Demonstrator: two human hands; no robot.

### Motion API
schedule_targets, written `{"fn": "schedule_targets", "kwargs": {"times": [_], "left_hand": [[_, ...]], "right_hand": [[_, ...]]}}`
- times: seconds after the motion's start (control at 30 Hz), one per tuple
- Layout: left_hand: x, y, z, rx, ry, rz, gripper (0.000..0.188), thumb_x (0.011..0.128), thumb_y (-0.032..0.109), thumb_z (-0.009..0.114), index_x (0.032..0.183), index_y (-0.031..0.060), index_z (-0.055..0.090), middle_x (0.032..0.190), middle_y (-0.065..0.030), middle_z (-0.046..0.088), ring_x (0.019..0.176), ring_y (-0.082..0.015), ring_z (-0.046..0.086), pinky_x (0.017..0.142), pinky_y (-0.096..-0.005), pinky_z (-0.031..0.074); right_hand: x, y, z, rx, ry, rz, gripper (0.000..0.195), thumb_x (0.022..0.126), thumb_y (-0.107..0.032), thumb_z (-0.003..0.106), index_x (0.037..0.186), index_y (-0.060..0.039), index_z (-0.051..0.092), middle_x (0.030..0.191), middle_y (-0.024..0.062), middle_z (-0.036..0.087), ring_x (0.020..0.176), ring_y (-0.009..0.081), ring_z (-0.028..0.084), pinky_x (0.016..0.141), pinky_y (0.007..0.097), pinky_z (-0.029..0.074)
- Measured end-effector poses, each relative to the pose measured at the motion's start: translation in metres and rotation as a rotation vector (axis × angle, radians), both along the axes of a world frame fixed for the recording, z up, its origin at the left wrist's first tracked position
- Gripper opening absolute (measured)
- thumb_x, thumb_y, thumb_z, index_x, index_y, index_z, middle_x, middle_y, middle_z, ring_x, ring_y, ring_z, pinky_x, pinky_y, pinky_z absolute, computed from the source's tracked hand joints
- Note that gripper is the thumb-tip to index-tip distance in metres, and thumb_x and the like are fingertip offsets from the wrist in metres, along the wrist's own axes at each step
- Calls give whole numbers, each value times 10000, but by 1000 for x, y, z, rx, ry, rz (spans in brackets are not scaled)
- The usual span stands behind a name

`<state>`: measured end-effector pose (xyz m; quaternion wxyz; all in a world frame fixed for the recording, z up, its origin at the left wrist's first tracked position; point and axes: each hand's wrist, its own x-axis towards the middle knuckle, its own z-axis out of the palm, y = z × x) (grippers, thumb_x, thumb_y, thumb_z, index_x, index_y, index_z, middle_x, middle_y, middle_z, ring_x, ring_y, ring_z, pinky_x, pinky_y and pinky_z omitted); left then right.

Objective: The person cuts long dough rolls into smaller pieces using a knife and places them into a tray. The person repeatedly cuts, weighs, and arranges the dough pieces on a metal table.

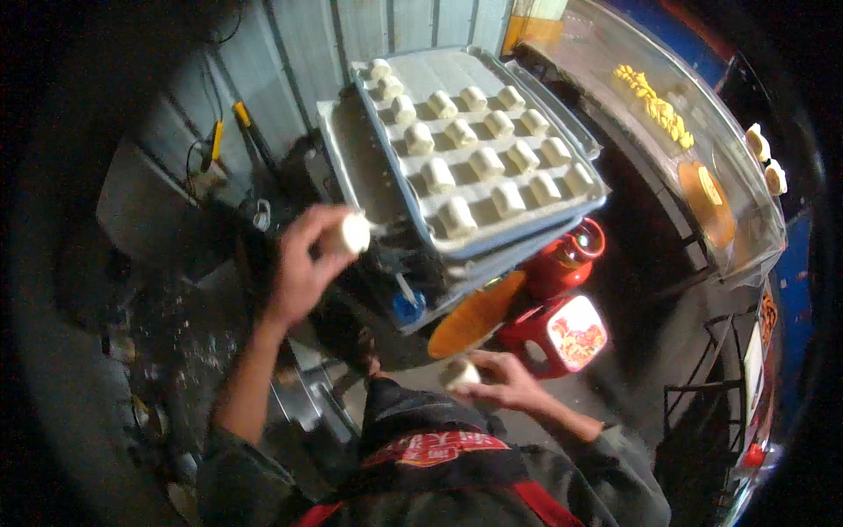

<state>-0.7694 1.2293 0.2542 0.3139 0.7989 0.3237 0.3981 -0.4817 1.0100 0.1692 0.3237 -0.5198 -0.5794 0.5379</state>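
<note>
My left hand (306, 263), raised at the left of the tray stack, grips a white cylinder of dough (355, 234) between thumb and fingers. Lower and to the right, in front of my apron (435, 449), my right hand (504, 383) has its fingers around a second white dough piece (463, 374). Beyond both hands lies a blue-rimmed tray (409, 191) with a pale mesh liner. Rows of similar white dough cylinders (487, 163) rest on it, spaced apart; a bare strip of liner (441, 71) shows at its far end.
More trays (349, 155) are stacked beneath. Below them are an orange-brown round board (477, 315), a red canister with a ring top (566, 263) and a red box-like object with a patterned top (576, 332). Rightward, a plastic-covered table (586, 59) bears yellow pieces (662, 115). Corrugated metal wall (369, 26) stands behind.
</note>
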Motion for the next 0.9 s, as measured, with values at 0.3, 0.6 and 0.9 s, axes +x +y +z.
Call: {"fn": "schedule_targets", "kwargs": {"times": [0.3, 0.6, 0.9], "left_hand": [[145, 417, 68, 617, 419, -465, 410, 765, -13, 678, 1167, 63, 680, 1148, -112, 682, 1101, -302, 619, 991, -376, 490], [235, 540, 6, 444, 510, -773, 420, 738, 11, 757, 1145, 92, 694, 1030, -89, 684, 1015, -280, 621, 937, -369, 508], [251, 567, -14, 530, 509, -1027, 452, 700, 24, 818, 1127, 106, 697, 1016, -82, 693, 1018, -288, 632, 923, -385, 528]], "right_hand": [[-8, 159, 143, 166, 197, -648, 379, 872, -132, 768, 1198, 28, 657, 1076, 87, 697, 1053, 160, 647, 921, 307, 515], [34, 401, 149, 486, -931, -650, 283, 895, -257, 771, 1115, -91, 709, 986, 95, 716, 869, 219, 700, 748, 357, 591], [66, 539, 82, 505, -1078, -494, 136, 865, -168, 695, 883, -36, 725, 849, 168, 675, 771, 299, 672, 683, 406, 560]]}}
